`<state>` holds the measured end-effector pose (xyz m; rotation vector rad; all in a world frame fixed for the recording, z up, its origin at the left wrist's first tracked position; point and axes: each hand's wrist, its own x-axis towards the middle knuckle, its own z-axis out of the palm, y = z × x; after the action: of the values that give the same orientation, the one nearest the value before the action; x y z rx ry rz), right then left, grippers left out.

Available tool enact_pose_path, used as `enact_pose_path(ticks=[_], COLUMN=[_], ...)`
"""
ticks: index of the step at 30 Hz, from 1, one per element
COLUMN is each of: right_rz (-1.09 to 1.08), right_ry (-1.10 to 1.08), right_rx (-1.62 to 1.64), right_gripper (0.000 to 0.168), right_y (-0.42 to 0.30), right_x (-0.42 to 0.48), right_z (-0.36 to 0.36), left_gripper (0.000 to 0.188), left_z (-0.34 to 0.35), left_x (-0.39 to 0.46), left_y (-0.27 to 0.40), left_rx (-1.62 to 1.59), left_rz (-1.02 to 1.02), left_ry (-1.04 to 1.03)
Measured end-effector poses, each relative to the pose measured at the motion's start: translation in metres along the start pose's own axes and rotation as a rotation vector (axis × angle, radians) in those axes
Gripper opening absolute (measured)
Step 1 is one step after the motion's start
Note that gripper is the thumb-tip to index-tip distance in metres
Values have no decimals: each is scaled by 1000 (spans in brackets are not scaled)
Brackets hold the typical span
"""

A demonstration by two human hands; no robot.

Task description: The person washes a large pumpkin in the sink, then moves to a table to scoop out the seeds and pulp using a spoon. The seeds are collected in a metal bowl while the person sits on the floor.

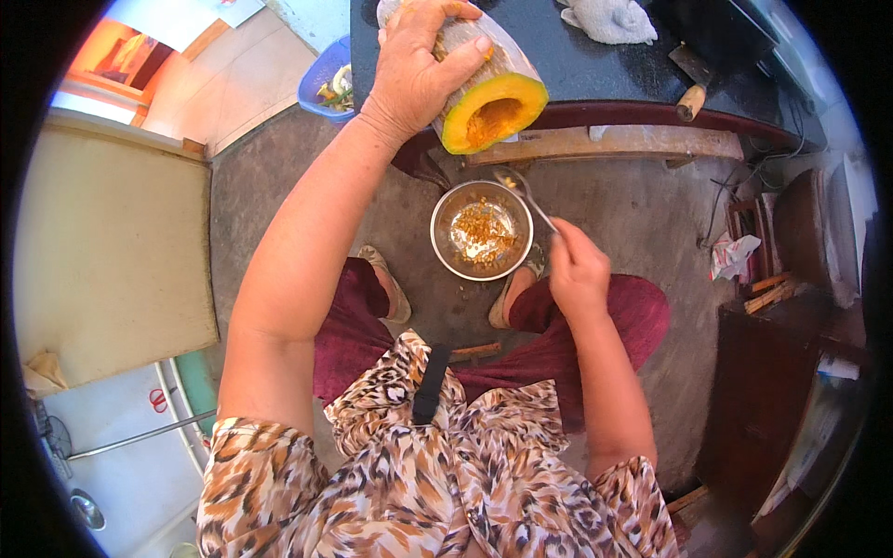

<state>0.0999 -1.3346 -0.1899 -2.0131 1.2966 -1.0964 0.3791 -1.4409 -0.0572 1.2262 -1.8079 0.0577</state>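
Observation:
My left hand (422, 70) grips a cut pumpkin (497, 115) by its rind near the edge of the dark table. The cut end faces me, showing yellow-orange flesh around a hollow. In my right hand (579, 268) is the handle of a metal spoon (536, 202). Its bowl holds a few seeds and hovers by the far right rim of a round steel bowl (438, 237). Inside that bowl lie many orange-coated pumpkin seeds (481, 230). The steel bowl appears low between my feet, and what it rests on is hidden.
A wooden-handled cleaver (691, 101) lies at the right of the dark table (600, 77), its handle over the edge. Behind it is a white cloth (614, 19). A blue bin (317, 84) with scraps stands left. A wooden bench (614, 143) runs along the table's near side.

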Motion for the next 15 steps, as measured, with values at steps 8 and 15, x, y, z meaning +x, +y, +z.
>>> enact_pose_path(ticks=[8, 15], right_rz=[-46, -301], right_ry=[119, 21], right_rx=[215, -279], right_gripper=[23, 6], right_y=[-67, -94], right_x=[37, 130], right_z=[-30, 38], left_gripper=[36, 35], left_z=[-1, 7], left_x=[-5, -2], left_y=[-9, -5], left_rx=[67, 42], left_rz=[27, -14], left_ry=[-20, -6])
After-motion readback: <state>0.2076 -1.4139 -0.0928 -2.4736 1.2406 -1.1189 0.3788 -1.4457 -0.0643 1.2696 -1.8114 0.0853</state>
